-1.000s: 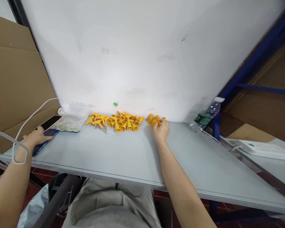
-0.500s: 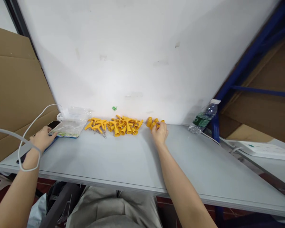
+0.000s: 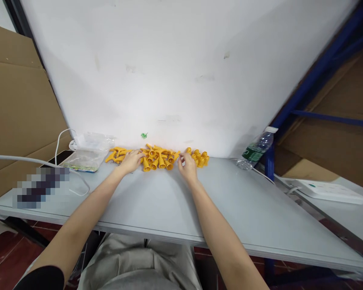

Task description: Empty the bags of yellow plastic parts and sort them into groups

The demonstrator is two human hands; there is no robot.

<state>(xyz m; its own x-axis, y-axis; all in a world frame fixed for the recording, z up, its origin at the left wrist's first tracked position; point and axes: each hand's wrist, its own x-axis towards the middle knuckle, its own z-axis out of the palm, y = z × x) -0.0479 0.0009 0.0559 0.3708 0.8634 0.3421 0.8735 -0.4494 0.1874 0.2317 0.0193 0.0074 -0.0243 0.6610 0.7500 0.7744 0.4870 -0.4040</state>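
Left hand (image 3: pixel 131 162) being at the left edge of the heaped yellow flared pieces (image 3: pixel 161 162), its fingers' closure impossible to tell | right hand (image 3: pixel 188 167) curling between heap and yellow caps (image 3: pixel 202 159), any grip unclear | heap lying along the tabletop's (image 3: pixel 154 201) back, by the white panel (image 3: pixel 169 80) | bottle (image 3: pixel 256 150) standing well right

Both forearms (image 3: pixel 213 219) stretch over the near edge of the table (image 3: pixel 157 205)! Left hand (image 3: pixel 132 161), palm down, towards the table's far side; right hand (image 3: pixel 188 167) there too, loosely curled.
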